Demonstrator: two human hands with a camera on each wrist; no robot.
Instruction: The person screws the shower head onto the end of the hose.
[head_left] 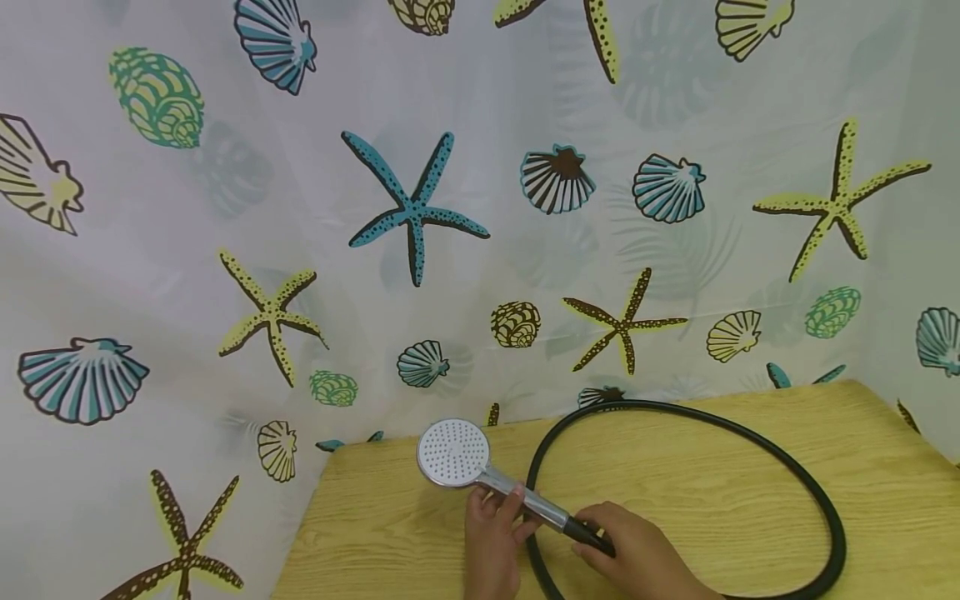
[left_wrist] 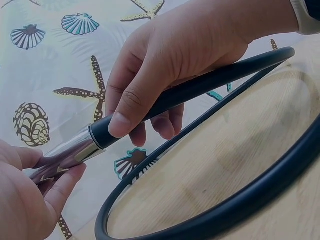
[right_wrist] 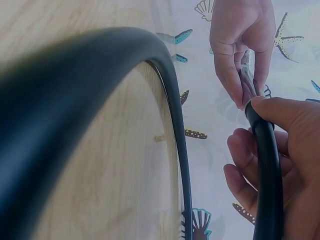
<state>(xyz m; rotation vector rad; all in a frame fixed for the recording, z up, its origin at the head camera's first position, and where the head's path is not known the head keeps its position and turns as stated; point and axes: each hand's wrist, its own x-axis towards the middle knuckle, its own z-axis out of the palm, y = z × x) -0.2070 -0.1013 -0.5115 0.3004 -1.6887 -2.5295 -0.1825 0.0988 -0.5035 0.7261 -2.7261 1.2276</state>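
One shower head [head_left: 459, 457] is held just above the table [head_left: 360, 533], its round, pale spray face turned toward my head camera. From my remote seat I see the person's left grip [head_left: 491, 542] pinching the chrome handle [head_left: 542, 507], thumb on one side and fingers on the other. Their right grip [head_left: 637, 546] is closed round the black hose [right_wrist: 270, 200], thumb pressed near the end that meets the handle, fingers curled beneath. I follow the hose as it sweeps out to the right in one wide loop over the wood. Behind, I see a curtain [head_left: 510, 258] printed with starfish and shells.
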